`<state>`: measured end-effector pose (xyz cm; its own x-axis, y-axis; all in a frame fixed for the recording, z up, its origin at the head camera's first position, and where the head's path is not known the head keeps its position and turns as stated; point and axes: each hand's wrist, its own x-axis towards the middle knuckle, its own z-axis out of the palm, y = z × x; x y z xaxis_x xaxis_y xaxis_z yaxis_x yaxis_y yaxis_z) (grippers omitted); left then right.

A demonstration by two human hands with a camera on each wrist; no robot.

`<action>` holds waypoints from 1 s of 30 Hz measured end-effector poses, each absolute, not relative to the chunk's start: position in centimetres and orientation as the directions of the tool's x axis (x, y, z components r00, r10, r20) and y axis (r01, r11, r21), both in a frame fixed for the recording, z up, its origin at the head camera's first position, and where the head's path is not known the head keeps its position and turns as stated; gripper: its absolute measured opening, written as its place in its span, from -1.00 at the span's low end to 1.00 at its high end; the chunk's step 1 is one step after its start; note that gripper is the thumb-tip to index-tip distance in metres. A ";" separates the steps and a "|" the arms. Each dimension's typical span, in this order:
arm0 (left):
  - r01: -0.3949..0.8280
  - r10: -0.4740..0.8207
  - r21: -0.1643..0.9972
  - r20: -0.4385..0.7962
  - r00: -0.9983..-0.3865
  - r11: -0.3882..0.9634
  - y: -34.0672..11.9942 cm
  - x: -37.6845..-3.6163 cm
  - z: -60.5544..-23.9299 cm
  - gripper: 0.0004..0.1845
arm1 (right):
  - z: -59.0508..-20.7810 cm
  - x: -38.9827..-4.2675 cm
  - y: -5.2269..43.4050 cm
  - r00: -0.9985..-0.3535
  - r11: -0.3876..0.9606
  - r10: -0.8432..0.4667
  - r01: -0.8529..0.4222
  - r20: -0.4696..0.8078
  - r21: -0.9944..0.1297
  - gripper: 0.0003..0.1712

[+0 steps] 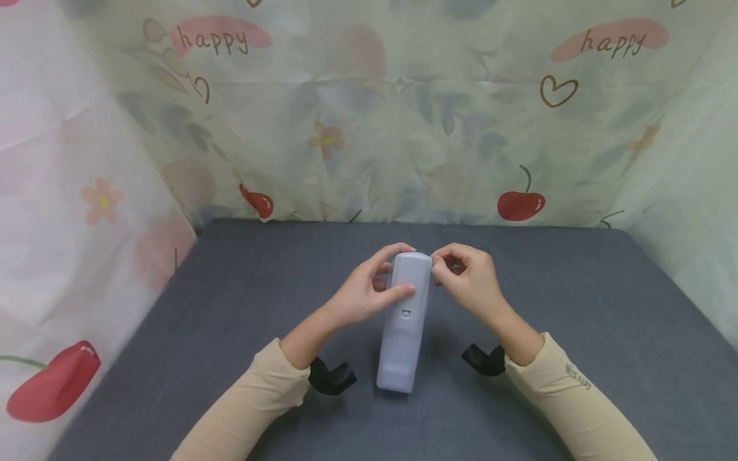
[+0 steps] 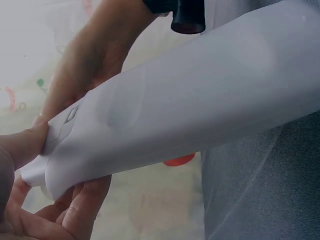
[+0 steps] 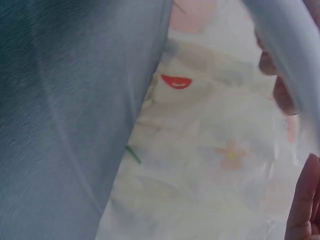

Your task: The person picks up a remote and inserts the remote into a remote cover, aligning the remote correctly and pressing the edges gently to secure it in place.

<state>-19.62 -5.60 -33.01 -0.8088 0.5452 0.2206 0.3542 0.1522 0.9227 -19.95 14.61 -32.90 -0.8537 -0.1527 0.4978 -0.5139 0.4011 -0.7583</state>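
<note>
My left hand grips a long white plastic device near its upper end. The left thumb lies across the face toward me, and the other fingers go behind it. A small latch sits on this face, just below the thumb. The right hand has its thumb and forefinger pinched together at the device's top right corner. In the left wrist view the device stretches across the frame, with left fingers underneath. At the right wrist view's edge, right fingers reach the device's end.
A dark grey cloth covers the table. Patterned curtains with cherries and flowers hang behind and at both sides. Black wrist cameras jut from both cuffs beside the device's lower part.
</note>
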 end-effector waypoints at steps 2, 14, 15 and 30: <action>0.359 0.538 0.918 0.219 -0.814 0.170 -5.4 -19.5 -32.9 -0.42 | -32.6 -19.9 14.5 -0.866 0.400 -0.121 -0.490 0.485 -0.775 -0.86; 0.429 0.470 0.842 0.249 -0.847 0.328 -5.1 -18.7 -32.4 -0.41 | -31.8 -19.8 13.9 -0.694 0.537 -0.118 -0.646 0.710 -0.542 -0.90; 0.439 0.458 0.832 0.262 -0.849 0.339 -5.0 -18.7 -32.4 -0.42 | -31.8 -19.9 13.8 -0.654 0.565 -0.131 -0.667 0.745 -0.486 -0.91; 0.493 0.333 0.774 0.379 -0.864 0.397 -3.5 -19.2 -31.8 -0.48 | -31.7 -19.6 13.4 -0.311 0.768 -0.306 -0.639 0.900 0.039 -0.93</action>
